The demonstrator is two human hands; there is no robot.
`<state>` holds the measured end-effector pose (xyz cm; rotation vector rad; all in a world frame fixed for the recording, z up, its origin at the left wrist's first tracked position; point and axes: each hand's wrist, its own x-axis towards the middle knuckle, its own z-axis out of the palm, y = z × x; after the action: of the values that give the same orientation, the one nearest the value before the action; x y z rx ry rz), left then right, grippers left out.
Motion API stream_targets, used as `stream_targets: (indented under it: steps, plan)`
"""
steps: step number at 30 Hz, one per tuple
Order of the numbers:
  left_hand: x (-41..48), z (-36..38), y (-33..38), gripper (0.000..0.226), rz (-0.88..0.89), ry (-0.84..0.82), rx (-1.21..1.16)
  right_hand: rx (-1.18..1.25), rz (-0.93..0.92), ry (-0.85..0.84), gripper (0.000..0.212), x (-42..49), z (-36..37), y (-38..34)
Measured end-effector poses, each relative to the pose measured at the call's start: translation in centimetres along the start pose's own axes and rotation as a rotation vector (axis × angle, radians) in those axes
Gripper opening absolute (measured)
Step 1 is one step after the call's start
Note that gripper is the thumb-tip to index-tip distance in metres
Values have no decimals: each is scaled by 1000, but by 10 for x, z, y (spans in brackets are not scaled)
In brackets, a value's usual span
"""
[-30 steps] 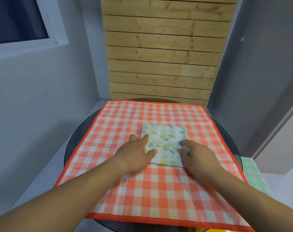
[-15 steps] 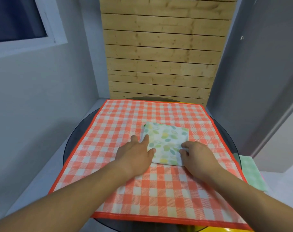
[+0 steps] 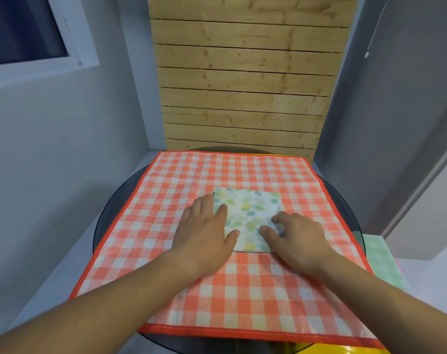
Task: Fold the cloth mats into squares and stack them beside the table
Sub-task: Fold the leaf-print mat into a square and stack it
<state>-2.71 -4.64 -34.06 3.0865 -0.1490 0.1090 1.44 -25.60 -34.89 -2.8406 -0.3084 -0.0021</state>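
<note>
Leaf-print mat (image 3: 248, 213): lying folded into a small square on the orange checked mat (image 3: 166, 200), which is covering the round dark tabletop (image 3: 107, 221)
Left hand (image 3: 204, 233): resting flat, fingers (image 3: 221, 213) straight, pressing on the square's left edge
Right hand (image 3: 297, 235): fingers (image 3: 280, 218) curling at the square's right near edge, thumb lying on the cloth; whether they are actually gripping the layers I cannot tell
Handling: likely light, soft and limp, so the layers are liable to be slipping apart if lifted by one corner
Where to hold: probably pinching all layers together along a folded edge, the other hand supporting underneath
Destination: a green checked mat (image 3: 380, 261) is lying beside the tabletop at right, seemingly starting the stack
</note>
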Motion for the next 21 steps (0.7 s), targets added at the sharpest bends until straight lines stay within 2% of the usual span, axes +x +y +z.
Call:
stream_targets:
  steps: [4,10,17,19,21]
  plan:
    - [1,15,4,72,64,-198,-93,-196,-9,77,75,-11,10,-6]
    - [2,18,-7,77,74,-278,-55,-259,-48,61,88,-17,2,9]
    - [5,6,-20,71,138,-379,-95,-174,-48,-274,72,-19,-15,34]
    - [8,-1,-20,70,144,-348,-111,-116,-68,-278,69,-18,-23,32]
    - [17,-7,-18,64,156,-199,-135,17,-124,-175,65,-10,-33,22]
